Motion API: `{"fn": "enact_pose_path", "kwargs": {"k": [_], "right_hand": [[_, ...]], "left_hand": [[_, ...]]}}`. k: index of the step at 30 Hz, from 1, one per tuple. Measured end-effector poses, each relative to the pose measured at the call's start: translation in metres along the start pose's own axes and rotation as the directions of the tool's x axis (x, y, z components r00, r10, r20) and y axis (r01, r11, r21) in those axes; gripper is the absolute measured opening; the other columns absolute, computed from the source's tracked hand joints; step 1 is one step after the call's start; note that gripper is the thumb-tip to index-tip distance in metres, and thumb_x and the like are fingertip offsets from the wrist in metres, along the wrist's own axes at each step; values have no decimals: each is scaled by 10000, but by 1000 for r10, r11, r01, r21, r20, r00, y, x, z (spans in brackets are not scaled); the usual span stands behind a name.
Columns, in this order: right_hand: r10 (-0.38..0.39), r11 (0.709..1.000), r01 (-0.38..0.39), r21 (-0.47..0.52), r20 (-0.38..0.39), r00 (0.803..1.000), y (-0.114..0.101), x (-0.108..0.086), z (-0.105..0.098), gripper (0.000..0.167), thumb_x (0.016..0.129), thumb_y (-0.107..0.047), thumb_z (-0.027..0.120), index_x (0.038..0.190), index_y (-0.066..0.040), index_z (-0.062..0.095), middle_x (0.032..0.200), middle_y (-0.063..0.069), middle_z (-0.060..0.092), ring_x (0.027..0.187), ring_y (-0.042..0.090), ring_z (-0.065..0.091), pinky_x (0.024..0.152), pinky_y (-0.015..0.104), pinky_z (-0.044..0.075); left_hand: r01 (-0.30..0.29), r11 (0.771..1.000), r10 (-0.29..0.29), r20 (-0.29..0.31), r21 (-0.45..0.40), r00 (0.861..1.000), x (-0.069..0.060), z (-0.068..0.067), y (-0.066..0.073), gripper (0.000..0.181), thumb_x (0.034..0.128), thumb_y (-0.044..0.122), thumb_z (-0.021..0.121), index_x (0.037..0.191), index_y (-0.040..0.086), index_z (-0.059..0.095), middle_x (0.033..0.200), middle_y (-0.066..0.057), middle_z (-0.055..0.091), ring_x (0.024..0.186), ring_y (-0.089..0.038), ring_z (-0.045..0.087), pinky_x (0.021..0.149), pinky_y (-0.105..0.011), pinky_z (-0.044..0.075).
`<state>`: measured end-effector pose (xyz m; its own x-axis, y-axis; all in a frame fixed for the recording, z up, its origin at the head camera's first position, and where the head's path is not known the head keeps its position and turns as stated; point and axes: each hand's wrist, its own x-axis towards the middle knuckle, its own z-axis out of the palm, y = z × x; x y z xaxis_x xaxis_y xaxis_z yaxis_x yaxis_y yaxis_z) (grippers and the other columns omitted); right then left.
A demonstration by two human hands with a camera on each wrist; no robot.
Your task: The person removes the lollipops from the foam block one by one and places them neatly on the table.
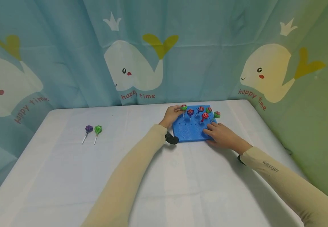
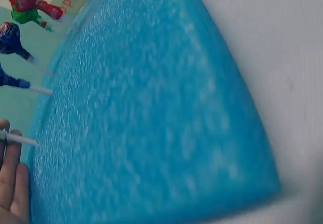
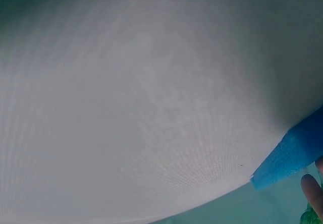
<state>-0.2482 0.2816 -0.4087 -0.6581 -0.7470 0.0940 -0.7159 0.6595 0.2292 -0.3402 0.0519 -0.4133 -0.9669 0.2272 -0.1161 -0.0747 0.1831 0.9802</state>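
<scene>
A blue foam board [image 1: 190, 134] with small holes lies on the table, and several wrapped lollipops stand in it, among them a red lollipop [image 1: 205, 115] and a dark blue one [image 1: 190, 112]. At the board's back left corner my left hand [image 1: 172, 116] pinches the stick of a green-and-red lollipop [image 1: 184, 107]. In the left wrist view its fingers [image 2: 11, 178] lie behind the white stick [image 2: 21, 139]; the thumb is hidden. My right hand [image 1: 223, 135] grips the board's front right corner, beside a green lollipop [image 1: 217, 114] at the right edge.
Far to the left, a purple lollipop [image 1: 89, 128] and a green lollipop [image 1: 98, 129] lie side by side on the white-covered table [image 1: 67, 176]. A blue curtain [image 1: 76, 69] with printed whales hangs behind the table, and a green one [image 1: 317, 126] on the right.
</scene>
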Motion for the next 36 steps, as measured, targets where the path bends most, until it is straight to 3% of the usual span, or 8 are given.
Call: {"fn": "enact_pose_path", "kwargs": {"k": [7, 18, 28, 36], "right_hand": [[-17, 1000, 17, -13, -25, 1000, 0, 0, 1, 387, 788, -304, 752, 1053, -69, 594, 931, 111, 574, 820, 258, 541, 708, 426, 540], [-20, 1000, 20, -6, -36, 999, 1, -1, 3, 361, 798, -299, 744, 1027, -62, 597, 912, 105, 563, 788, 251, 526, 680, 416, 511], [-17, 1000, 17, -12, -31, 999, 1, 0, 3, 373, 792, -308, 747, 1031, -62, 599, 900, 107, 565, 798, 259, 542, 682, 425, 524], [12, 1000, -11, -4, 6, 1000, -1, 0, 1, 368, 802, -309, 737, 1050, -74, 601, 925, 105, 573, 838, 265, 556, 727, 432, 538]], "left_hand": [[-41, 999, 41, -26, 2, 999, -2, 3, 2, 313, 933, 47, 554, 1235, -26, 584, 1195, -184, 643, 1150, -248, 599, 1005, -324, 478], [-11, 1000, 10, -51, -19, 999, 0, 5, 1, 298, 931, 76, 568, 1213, -16, 601, 1187, -173, 647, 1140, -245, 605, 985, -324, 493], [-53, 994, 44, -91, -92, 995, -1, 7, -1, 282, 929, 66, 568, 1189, -36, 608, 1173, -193, 648, 1117, -259, 616, 975, -302, 500], [-113, 983, 91, -156, -143, 984, -2, 7, -2, 253, 922, 48, 572, 1155, -36, 625, 1130, -197, 668, 1064, -268, 645, 917, -289, 534]]}}
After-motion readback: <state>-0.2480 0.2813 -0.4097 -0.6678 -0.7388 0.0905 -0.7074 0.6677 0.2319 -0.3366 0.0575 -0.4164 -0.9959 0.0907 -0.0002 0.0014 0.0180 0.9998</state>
